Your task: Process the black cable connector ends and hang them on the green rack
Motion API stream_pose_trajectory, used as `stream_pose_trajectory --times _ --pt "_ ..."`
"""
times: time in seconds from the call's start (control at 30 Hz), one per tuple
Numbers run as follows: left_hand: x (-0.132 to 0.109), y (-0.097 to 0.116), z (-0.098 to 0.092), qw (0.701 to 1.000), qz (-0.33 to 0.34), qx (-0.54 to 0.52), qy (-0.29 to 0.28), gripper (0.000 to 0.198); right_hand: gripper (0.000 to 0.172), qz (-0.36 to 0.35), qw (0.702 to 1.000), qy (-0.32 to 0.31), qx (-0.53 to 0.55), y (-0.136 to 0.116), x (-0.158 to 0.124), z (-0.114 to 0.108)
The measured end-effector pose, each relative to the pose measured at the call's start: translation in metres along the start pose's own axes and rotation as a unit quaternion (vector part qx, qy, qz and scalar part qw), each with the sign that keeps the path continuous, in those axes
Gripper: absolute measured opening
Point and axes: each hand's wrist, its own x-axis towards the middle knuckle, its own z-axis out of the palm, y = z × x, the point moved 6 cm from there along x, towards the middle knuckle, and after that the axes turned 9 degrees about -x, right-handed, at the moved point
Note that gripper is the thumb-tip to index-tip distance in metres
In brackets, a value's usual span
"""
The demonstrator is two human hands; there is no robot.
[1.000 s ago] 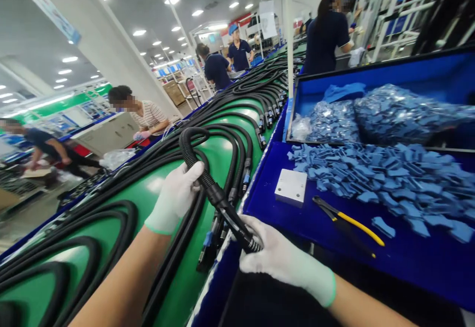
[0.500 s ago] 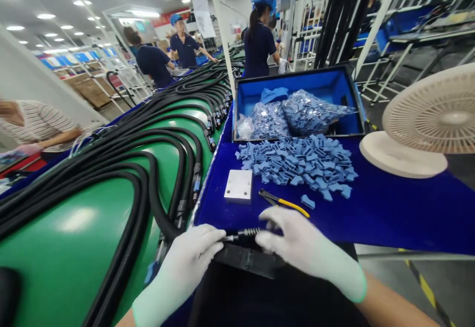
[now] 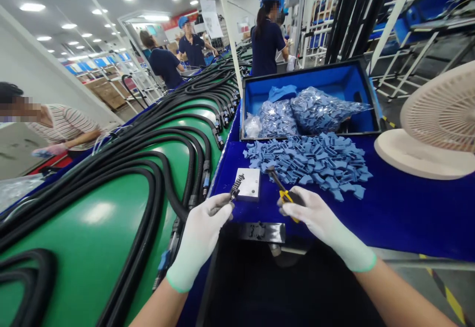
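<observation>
In the head view, my gloved left hand pinches a small dark part with a metal coil spring around it. The spring end points up and away, in front of a silver metal block. Its lower end is hidden in my fingers. My gloved right hand is closed around yellow-handled pliers, their dark jaws raised towards the block's right side. Both hands are above the front edge of the blue table. Just below and between them is a black fixture.
A pile of blue plastic clips lies beyond the pliers. Behind it stands a blue bin with bagged clips. A beige fan stands at right. Black hoses cover the green surface at left. Several co-workers are around the line.
My right hand has left the spring part and picked up the pliers from the table. My left hand has raised and tilted the spring part upward. The view has shifted slightly left.
</observation>
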Motion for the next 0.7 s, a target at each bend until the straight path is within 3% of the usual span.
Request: stream_pose_trajectory --times 0.13,0.23,0.33,0.5,0.7 --pt "-0.002 0.012 -0.003 1.0 -0.002 0.004 -0.016 0.053 0.04 -0.128 0.986 -0.1 0.029 -0.036 -0.008 0.024" --pt "-0.003 0.018 -0.004 0.999 0.017 0.012 -0.034 0.053 0.058 -0.246 0.965 -0.086 -0.04 -0.064 -0.017 0.032" --pt "-0.005 0.019 -0.005 0.999 0.02 0.013 -0.038 0.051 0.064 -0.327 0.937 -0.082 -0.089 -0.085 -0.025 0.037" --pt "-0.006 0.021 0.001 0.998 0.006 0.014 -0.055 0.041 0.067 -0.365 0.923 -0.083 -0.092 -0.099 -0.031 0.035" --pt "-0.006 0.018 0.002 0.998 0.015 0.041 -0.035 0.039 0.067 -0.374 0.914 -0.052 -0.146 -0.088 -0.03 0.037"
